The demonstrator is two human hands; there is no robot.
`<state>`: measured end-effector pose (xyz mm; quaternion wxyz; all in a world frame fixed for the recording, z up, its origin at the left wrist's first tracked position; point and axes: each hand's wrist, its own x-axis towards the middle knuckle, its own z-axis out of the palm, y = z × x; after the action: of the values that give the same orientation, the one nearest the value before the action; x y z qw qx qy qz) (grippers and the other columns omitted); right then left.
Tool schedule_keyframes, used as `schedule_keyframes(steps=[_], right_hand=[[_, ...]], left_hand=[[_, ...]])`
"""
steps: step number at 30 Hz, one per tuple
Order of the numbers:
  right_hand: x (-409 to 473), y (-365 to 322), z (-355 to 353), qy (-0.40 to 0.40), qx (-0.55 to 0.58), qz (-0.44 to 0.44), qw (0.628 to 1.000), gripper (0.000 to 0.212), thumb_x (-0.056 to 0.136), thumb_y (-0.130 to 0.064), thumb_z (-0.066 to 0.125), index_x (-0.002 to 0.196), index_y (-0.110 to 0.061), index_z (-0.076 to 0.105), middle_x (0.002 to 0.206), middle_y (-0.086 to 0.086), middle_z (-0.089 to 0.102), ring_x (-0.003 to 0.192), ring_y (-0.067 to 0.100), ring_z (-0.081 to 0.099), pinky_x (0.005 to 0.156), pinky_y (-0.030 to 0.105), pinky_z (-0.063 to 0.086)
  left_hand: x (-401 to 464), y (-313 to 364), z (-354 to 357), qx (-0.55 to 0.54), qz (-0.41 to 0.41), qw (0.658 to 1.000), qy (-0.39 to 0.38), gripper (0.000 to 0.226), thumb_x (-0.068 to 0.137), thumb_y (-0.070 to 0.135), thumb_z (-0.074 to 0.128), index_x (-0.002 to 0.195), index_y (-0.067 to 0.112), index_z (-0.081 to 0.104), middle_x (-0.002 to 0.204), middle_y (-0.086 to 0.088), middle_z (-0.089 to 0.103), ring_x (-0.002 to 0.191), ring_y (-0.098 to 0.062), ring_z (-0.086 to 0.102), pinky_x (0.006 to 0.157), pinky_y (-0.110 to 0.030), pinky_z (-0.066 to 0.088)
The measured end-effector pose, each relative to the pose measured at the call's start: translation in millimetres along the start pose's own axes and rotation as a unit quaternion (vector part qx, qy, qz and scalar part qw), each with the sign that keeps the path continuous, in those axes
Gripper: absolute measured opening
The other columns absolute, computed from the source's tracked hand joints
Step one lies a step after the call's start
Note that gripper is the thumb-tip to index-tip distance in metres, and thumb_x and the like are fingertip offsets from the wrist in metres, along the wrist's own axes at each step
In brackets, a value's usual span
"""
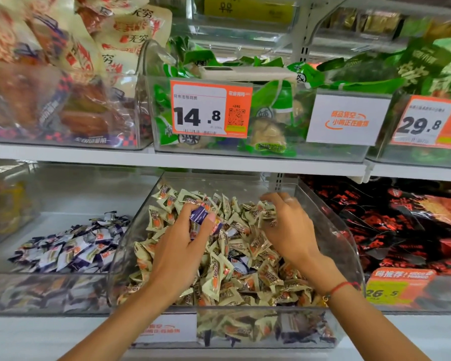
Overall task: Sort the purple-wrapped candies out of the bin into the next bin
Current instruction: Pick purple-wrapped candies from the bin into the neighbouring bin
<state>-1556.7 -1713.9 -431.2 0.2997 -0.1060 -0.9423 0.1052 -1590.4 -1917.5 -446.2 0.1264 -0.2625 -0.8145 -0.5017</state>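
Observation:
A clear bin [349, 256] on the lower shelf holds a heap of beige-wrapped candies [219, 272] with a few purple ones mixed in. My left hand [182, 246] grips several purple-wrapped candies [201, 216] above the heap. My right hand [287, 225] reaches into the back right of the same bin, its fingers curled down among beige candies; whether it holds one is hidden. The neighbouring bin [37, 290] to the left holds a pile of purple-wrapped candies [71, 246].
A shelf edge [193, 160] runs just above the bins, carrying bins of green snack packs [271, 113] with a price tag [211, 110]. Black and red packets [401, 225] fill the bin to the right. Another purple candy [238, 265] peeks from the heap.

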Motion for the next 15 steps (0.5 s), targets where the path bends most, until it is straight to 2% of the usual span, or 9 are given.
schedule_keyframes(steps=[1,3,5,6,8,11,13,15], right_hand=[[1,-3,-1,-0.023,0.013,-0.037,0.999,0.036,0.083,-0.016,0.070,0.116,-0.026,0.061,0.112,-0.007,0.061,0.106,0.017,0.057,0.074,0.029,0.048],[-1,-9,1,-0.168,0.036,-0.083,0.982,0.023,0.084,-0.028,0.072,0.106,-0.029,0.068,0.100,-0.013,0.063,0.099,0.012,0.059,0.084,0.029,0.051],[-6,-15,12,-0.307,-0.022,-0.098,0.946,0.033,0.083,-0.038,0.071,0.114,-0.029,0.067,0.114,-0.008,0.062,0.115,0.016,0.053,0.099,0.036,0.045],[-8,-18,18,-0.332,-0.067,-0.100,0.935,0.040,0.082,-0.041,0.071,0.119,-0.029,0.064,0.123,-0.004,0.058,0.124,0.019,0.045,0.103,0.038,0.041],[-8,-22,27,-0.328,-0.129,-0.106,0.930,0.044,0.082,-0.043,0.070,0.122,-0.026,0.061,0.128,0.000,0.054,0.126,0.021,0.041,0.098,0.037,0.040],[-6,-22,29,-0.321,-0.132,-0.124,0.929,0.037,0.084,-0.040,0.070,0.117,-0.025,0.062,0.119,-0.001,0.058,0.114,0.019,0.048,0.082,0.030,0.039],[-4,-17,26,-0.343,-0.066,-0.107,0.931,0.027,0.086,-0.036,0.069,0.109,-0.024,0.062,0.107,-0.003,0.059,0.105,0.018,0.050,0.076,0.027,0.038],[-3,-10,22,-0.366,0.072,-0.040,0.927,0.021,0.090,-0.032,0.065,0.103,-0.020,0.055,0.095,-0.004,0.058,0.091,0.016,0.055,0.070,0.025,0.042]], left_hand=[[0,0,-1,0.007,-0.003,1.000,-0.008,0.040,0.089,0.060,0.036,0.111,0.030,0.048,0.054,0.004,0.044,0.044,-0.008,0.038,0.049,-0.031,0.039],[-2,2,-1,0.027,-0.016,0.999,-0.029,0.030,0.093,0.055,0.036,0.109,0.031,0.045,0.055,0.006,0.041,0.047,-0.008,0.040,0.053,-0.033,0.042],[-3,4,-1,0.036,-0.023,0.998,-0.041,0.023,0.094,0.053,0.036,0.106,0.034,0.042,0.056,0.007,0.043,0.049,-0.009,0.041,0.058,-0.035,0.045],[-3,5,-1,0.034,-0.021,0.998,-0.043,0.023,0.094,0.053,0.036,0.105,0.034,0.043,0.058,0.007,0.046,0.049,-0.008,0.042,0.058,-0.034,0.045],[-2,6,0,0.017,-0.019,0.999,-0.047,0.023,0.093,0.052,0.038,0.105,0.033,0.044,0.062,0.005,0.053,0.046,-0.006,0.042,0.057,-0.032,0.045],[0,3,2,-0.017,-0.030,0.998,-0.050,0.018,0.091,0.051,0.041,0.101,0.036,0.045,0.080,-0.003,0.066,0.057,-0.016,0.055,0.066,-0.043,0.049],[-1,2,3,-0.026,-0.035,0.998,-0.042,0.015,0.090,0.052,0.043,0.101,0.041,0.044,0.092,-0.007,0.067,0.076,-0.027,0.064,0.072,-0.050,0.050],[-1,2,4,-0.030,-0.034,0.998,-0.038,0.020,0.088,0.056,0.042,0.102,0.043,0.043,0.092,-0.009,0.066,0.081,-0.031,0.063,0.074,-0.054,0.050]])
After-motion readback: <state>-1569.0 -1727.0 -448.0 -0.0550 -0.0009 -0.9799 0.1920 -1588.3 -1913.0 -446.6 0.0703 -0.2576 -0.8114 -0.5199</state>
